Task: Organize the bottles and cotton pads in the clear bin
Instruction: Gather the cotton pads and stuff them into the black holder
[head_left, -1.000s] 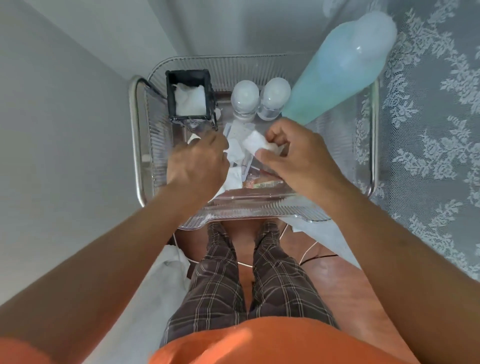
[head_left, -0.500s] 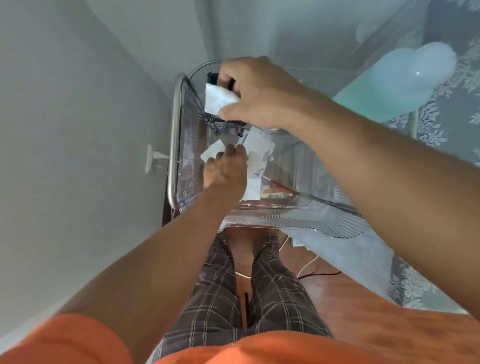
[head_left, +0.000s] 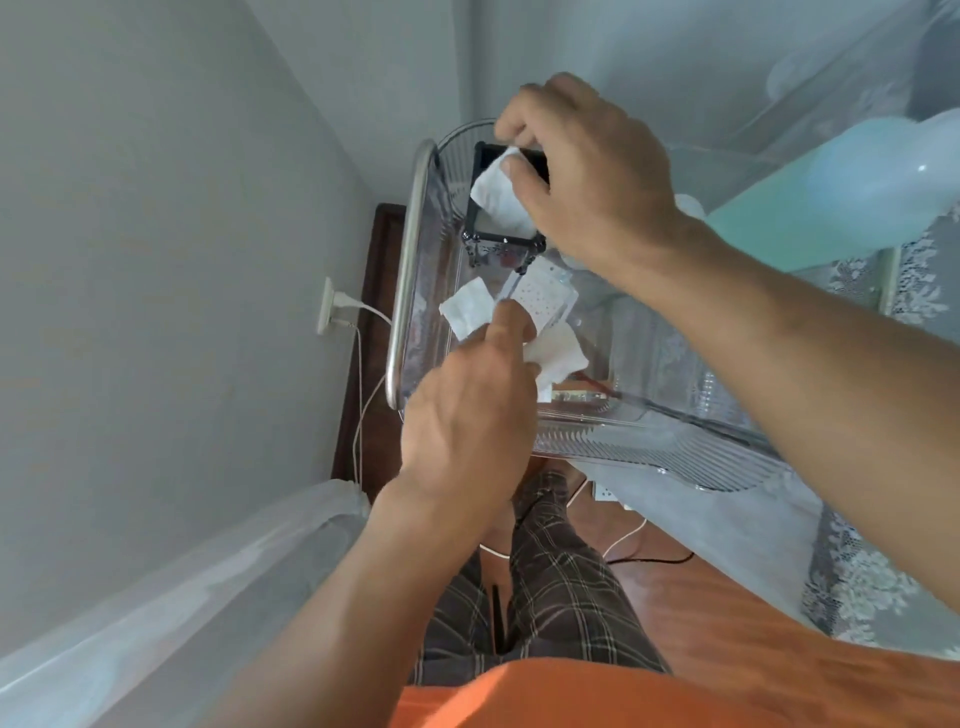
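Note:
The clear ribbed bin (head_left: 649, 441) stands on a table before me. In its far left corner is a black-framed pad holder (head_left: 506, 244). My right hand (head_left: 587, 171) pinches a white cotton pad (head_left: 496, 195) right over the holder's opening. My left hand (head_left: 467, 421) reaches over the bin's near wall, fingers closed on a loose cotton pad (head_left: 467, 309). More pads (head_left: 558, 351) and a dotted clear packet (head_left: 543, 299) lie on the bin floor. A large pale blue bottle (head_left: 831, 192) leans at the right. The small bottles are mostly hidden behind my right wrist.
A metal rail (head_left: 408, 275) runs along the bin's left side. The grey wall with a socket and white cable (head_left: 332, 306) is close on the left. A lace cloth (head_left: 857, 587) covers the table at right. My legs and the wooden floor are below.
My right hand has carried a cotton pad from the bin's middle up to the black holder. My left hand has taken hold of another pad. The camera has tilted to the left.

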